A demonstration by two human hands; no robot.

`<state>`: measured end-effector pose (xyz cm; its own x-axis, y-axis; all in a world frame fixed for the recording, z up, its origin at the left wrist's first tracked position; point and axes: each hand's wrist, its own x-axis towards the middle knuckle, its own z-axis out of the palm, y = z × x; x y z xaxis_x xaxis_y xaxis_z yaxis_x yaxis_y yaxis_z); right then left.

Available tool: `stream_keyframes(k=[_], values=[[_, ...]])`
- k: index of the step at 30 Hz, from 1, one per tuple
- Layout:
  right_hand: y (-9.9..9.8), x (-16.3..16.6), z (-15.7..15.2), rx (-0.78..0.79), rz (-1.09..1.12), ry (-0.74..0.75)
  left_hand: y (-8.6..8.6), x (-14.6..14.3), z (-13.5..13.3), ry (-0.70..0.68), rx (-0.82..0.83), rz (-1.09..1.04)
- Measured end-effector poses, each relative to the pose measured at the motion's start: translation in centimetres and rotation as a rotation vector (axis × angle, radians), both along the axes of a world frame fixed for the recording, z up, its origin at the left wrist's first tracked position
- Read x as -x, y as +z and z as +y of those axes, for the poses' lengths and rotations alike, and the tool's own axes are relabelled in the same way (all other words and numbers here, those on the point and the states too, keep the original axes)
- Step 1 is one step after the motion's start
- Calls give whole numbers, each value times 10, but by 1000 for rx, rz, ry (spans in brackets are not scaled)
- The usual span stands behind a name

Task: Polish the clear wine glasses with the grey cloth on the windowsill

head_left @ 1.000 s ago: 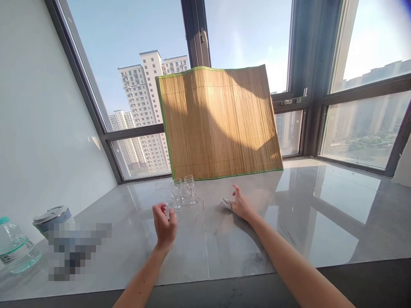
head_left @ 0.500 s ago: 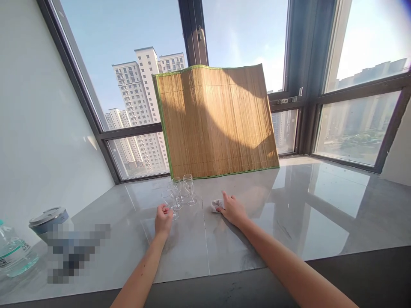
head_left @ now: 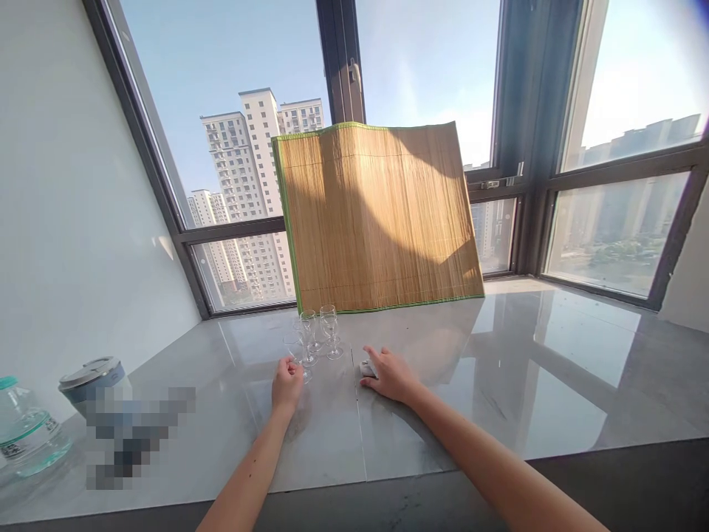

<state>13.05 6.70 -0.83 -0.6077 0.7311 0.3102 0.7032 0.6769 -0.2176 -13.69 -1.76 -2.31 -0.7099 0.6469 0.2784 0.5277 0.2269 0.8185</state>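
Note:
Several small clear stemmed glasses [head_left: 331,332] stand upright in a cluster on the grey tiled ledge [head_left: 332,443]. My left hand [head_left: 288,386] is closed at the nearest of them, fingertips pinched on its stem just above the round foot. The see-through bowl of that glass is hard to make out. To the right of the cluster, my right hand [head_left: 391,375] rests on the ledge, thumb and fingers around a crumpled whitish cloth [head_left: 366,369]. Its index finger points forward over the cloth, and the palm hides part of it.
A bamboo mat [head_left: 382,222] with green edging leans on the window behind the glasses. At the left stand a lidded cup [head_left: 97,380] and a clear plastic bottle [head_left: 30,432], beside a blurred-out patch. The ledge's front edge runs below my forearms.
My right hand has slid a little to the left with the cloth, closer to the glasses. My left hand stays at the same glass. The view has shifted slightly.

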Motion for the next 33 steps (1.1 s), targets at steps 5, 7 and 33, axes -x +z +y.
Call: stream_keyframes(k=[5,7,33], values=[[3,5,-5,-38,-44,39,-1,3,2,-67,-25,-20],[6,5,-8,-74,-57,105,-3,5,2,-102,-10,6],[1,31,44,34,726,-19,12,-39,-6,-283,-246,486]])
